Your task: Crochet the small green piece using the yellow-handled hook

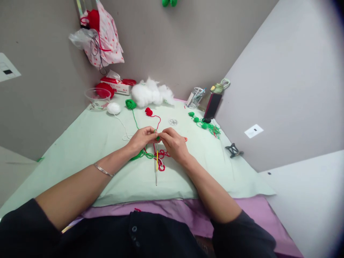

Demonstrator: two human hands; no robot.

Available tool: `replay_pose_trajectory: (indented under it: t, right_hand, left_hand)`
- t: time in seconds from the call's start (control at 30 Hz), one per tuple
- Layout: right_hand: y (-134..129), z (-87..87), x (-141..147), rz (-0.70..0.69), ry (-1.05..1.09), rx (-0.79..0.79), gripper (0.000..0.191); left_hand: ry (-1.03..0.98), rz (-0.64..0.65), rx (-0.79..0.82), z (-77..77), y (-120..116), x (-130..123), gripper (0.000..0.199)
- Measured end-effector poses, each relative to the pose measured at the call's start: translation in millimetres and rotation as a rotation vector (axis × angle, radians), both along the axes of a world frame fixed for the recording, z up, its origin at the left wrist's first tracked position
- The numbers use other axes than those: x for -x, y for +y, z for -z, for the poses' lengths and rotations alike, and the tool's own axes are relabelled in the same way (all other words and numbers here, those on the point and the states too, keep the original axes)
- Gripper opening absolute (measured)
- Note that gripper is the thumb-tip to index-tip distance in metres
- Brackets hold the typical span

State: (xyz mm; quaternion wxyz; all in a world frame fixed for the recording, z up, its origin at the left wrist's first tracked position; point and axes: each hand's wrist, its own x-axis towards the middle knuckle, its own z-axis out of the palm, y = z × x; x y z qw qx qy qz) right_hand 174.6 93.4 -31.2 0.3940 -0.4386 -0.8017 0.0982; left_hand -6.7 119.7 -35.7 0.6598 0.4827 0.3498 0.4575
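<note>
Two hands, the left hand point(141, 141) and right hand point(175, 146), pinch green yarnwork point(158, 138) above a hook point(157, 161), apparently mid-adjustment, calling for steady fingertips.

partly hidden green yarn piece point(158, 138), yellow-middled hook point(157, 161) beside

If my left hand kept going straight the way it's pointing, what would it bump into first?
Probably the fingers of your right hand: they are right in front of your left hand, with a small green piece between them. It's hard to tell how deep each one sits.
</note>
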Motion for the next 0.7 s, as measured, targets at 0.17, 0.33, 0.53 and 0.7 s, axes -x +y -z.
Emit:
replay_pose_trajectory:
  t: [0.17, 0.33, 0.53, 0.7]
  right_hand:
    - [6.7, 0.9, 0.8, 0.000, 0.192, 0.171, 0.014]
    - [16.1, 2.3, 0.3, -0.019, 0.411, 0.452, 0.011]
    - [18.0, -1.4, -2.8, -0.072, 0.590, 0.696, 0.031]
    - [18.5, -3.7, -6.1, -0.132, 0.672, 0.825, 0.043]
  left_hand:
    - [0.073, 0.010, -0.050, 1.5, 0.9, 1.4, 0.034]
    - [0.129, -0.006, -0.125, -0.2, -1.2, 3.0, 0.031]
    - [0.142, -0.012, -0.180, -2.2, -3.2, 3.5, 0.033]
    - [0.126, -0.016, -0.215, -1.7, -4.2, 2.5, 0.033]
